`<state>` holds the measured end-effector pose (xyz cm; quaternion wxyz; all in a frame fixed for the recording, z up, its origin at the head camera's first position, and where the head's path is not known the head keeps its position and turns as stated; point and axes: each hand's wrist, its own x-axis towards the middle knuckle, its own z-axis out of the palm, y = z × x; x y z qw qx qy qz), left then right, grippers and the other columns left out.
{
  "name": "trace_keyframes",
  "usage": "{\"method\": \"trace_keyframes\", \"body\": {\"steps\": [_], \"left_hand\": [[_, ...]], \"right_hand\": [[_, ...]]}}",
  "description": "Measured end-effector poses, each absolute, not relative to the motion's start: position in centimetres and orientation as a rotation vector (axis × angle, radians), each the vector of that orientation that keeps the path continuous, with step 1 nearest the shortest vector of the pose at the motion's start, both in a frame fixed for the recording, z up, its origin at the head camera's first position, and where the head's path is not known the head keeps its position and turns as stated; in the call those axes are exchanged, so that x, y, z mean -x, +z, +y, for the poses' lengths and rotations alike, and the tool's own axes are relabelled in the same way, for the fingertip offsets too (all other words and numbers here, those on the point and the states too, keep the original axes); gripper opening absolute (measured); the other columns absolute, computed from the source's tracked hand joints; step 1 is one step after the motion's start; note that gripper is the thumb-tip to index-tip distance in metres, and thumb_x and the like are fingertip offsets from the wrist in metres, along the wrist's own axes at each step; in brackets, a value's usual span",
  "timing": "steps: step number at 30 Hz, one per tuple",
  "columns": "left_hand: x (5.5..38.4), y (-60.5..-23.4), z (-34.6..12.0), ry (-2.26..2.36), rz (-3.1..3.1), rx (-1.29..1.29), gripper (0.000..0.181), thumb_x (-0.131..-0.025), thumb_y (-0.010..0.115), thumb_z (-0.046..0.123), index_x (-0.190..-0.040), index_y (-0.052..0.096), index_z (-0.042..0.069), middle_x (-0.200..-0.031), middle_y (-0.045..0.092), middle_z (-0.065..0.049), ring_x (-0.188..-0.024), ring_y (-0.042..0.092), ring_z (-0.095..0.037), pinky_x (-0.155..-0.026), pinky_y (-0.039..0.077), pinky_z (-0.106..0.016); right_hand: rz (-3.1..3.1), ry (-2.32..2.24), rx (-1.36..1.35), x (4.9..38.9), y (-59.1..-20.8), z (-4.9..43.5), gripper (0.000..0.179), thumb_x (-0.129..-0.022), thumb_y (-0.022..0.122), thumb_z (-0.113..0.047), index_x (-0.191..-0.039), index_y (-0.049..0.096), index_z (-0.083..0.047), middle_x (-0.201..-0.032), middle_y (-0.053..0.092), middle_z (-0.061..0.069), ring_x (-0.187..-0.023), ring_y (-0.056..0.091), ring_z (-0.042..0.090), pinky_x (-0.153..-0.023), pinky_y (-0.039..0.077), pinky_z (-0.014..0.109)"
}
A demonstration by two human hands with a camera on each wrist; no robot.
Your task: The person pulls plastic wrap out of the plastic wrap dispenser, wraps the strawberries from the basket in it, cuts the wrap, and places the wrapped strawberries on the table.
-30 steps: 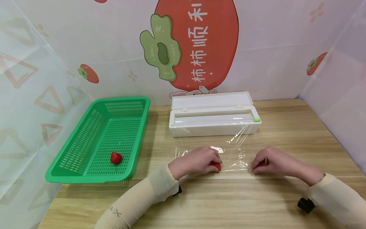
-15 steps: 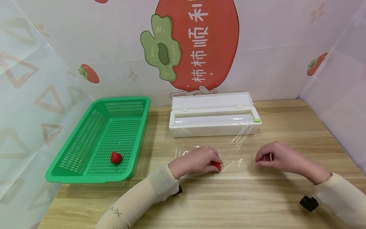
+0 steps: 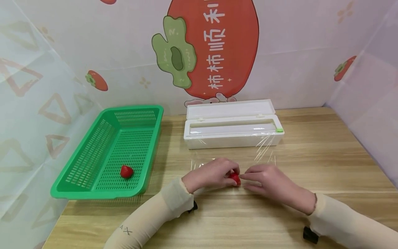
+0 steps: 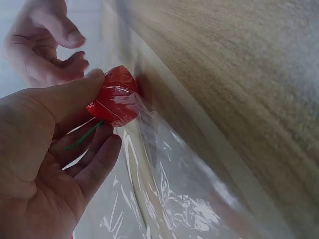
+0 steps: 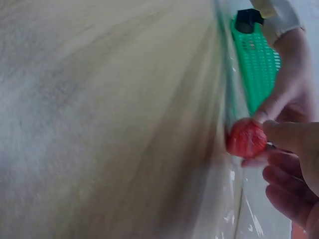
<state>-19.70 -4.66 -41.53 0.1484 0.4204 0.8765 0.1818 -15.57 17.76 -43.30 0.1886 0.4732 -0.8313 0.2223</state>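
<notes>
A red strawberry (image 3: 235, 178) with a thin green stem, seen in the left wrist view, is wrapped in clear cling film (image 4: 189, 214). My left hand (image 3: 214, 174) pinches it between thumb and fingers, low over the table. Just right of the strawberry is my right hand (image 3: 270, 181), fingers reaching toward it and thumb apart; whether it touches the fruit is hard to tell. Behind both hands stands a white cling film box (image 3: 233, 140) with its lid raised and a roll inside. The film stretches from its front edge down toward the hands.
On the left sits a green plastic basket (image 3: 152, 155) holding a second strawberry (image 3: 126, 171). Wood-grain table (image 3: 236, 221) surface lies in front of the hands. Printed white sheets (image 3: 298, 52) enclose the back and sides.
My right hand let go of the film's right side, lifted slightly right, then moved left to the strawberry. The film's right part has folded in. My left hand stays nearly in place.
</notes>
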Motion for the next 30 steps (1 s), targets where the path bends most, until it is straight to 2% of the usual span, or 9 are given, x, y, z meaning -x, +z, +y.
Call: {"method": "trace_keyframes", "body": {"steps": [3, 7, 10, 13, 19, 24, 27, 30], "left_hand": [[19.7, -41.6, -4.7, 0.553, 2.522, -1.174, 0.022, -0.088, 0.076, 0.027, -0.106, 0.067, 0.017, -0.096, 0.065, 0.009, -0.084, 0.058, -0.003, -0.077, 0.048, -0.014], [19.7, -41.6, -4.8, 0.623, 2.506, -1.119, 0.043, -0.087, 0.076, 0.026, -0.124, 0.059, 0.012, -0.099, 0.067, 0.008, -0.086, 0.061, -0.001, -0.081, 0.050, -0.014], [19.7, -41.7, -4.8, 0.657, 2.493, -1.095, 0.058, -0.087, 0.077, 0.025, -0.136, 0.050, 0.009, -0.099, 0.068, 0.009, -0.086, 0.062, -0.001, -0.082, 0.051, -0.015], [19.8, -41.8, -4.8, 0.668, 2.485, -1.098, 0.063, -0.087, 0.077, 0.024, -0.140, 0.046, 0.008, -0.101, 0.069, 0.008, -0.087, 0.063, 0.000, -0.082, 0.051, -0.015], [20.1, -42.0, -4.8, 0.683, 2.471, -1.110, 0.054, -0.088, 0.076, 0.027, -0.133, 0.055, 0.008, -0.110, 0.070, 0.002, -0.094, 0.066, -0.001, -0.085, 0.052, -0.014], [19.7, -41.2, -5.6, 0.612, 2.575, -1.044, 0.055, -0.088, 0.073, 0.040, -0.131, 0.056, 0.011, -0.118, 0.066, -0.001, -0.098, 0.064, -0.007, -0.085, 0.053, -0.020], [19.0, -40.6, -6.3, 0.565, 2.683, -1.001, 0.056, -0.084, 0.074, 0.050, -0.119, 0.055, 0.011, -0.106, 0.062, 0.000, -0.084, 0.057, -0.009, -0.072, 0.050, -0.020], [18.3, -40.3, -6.9, 0.475, 2.745, -1.021, 0.056, -0.074, 0.079, 0.058, -0.096, 0.057, 0.012, -0.084, 0.055, 0.005, -0.069, 0.048, -0.009, -0.058, 0.042, -0.019]], "right_hand": [[-2.335, 0.643, -1.283, 15.5, -44.0, 17.0, 0.037, -0.068, 0.089, -0.017, -0.102, 0.078, -0.010, -0.093, 0.075, -0.001, -0.082, 0.071, 0.012, -0.073, 0.059, 0.029], [-2.354, 0.635, -1.220, 15.4, -44.7, 16.3, 0.041, -0.067, 0.090, -0.019, -0.104, 0.077, -0.009, -0.094, 0.075, 0.001, -0.082, 0.072, 0.012, -0.072, 0.059, 0.027], [-2.379, 0.605, -1.177, 15.3, -45.1, 15.9, 0.039, -0.067, 0.090, -0.021, -0.102, 0.078, -0.011, -0.091, 0.074, -0.001, -0.080, 0.070, 0.011, -0.071, 0.059, 0.027], [-2.399, 0.601, -1.145, 15.4, -45.2, 15.5, 0.033, -0.068, 0.090, -0.022, -0.098, 0.078, -0.014, -0.088, 0.072, -0.003, -0.077, 0.069, 0.009, -0.068, 0.058, 0.026], [-2.435, 0.629, -1.090, 15.7, -45.1, 15.3, 0.025, -0.073, 0.088, -0.020, -0.096, 0.079, -0.016, -0.087, 0.074, -0.003, -0.077, 0.069, 0.008, -0.067, 0.059, 0.025], [-2.512, 0.687, -1.093, 15.9, -44.7, 15.4, 0.027, -0.075, 0.086, -0.021, -0.101, 0.079, -0.016, -0.089, 0.075, -0.004, -0.078, 0.069, 0.006, -0.068, 0.059, 0.025], [-2.562, 0.714, -1.094, 16.0, -44.4, 15.3, 0.026, -0.077, 0.085, -0.022, -0.102, 0.079, -0.016, -0.088, 0.074, -0.004, -0.076, 0.069, 0.006, -0.068, 0.059, 0.024], [-2.600, 0.717, -1.088, 16.1, -44.2, 15.2, 0.025, -0.078, 0.085, -0.022, -0.101, 0.079, -0.017, -0.087, 0.074, -0.004, -0.076, 0.068, 0.007, -0.068, 0.058, 0.024]]}}
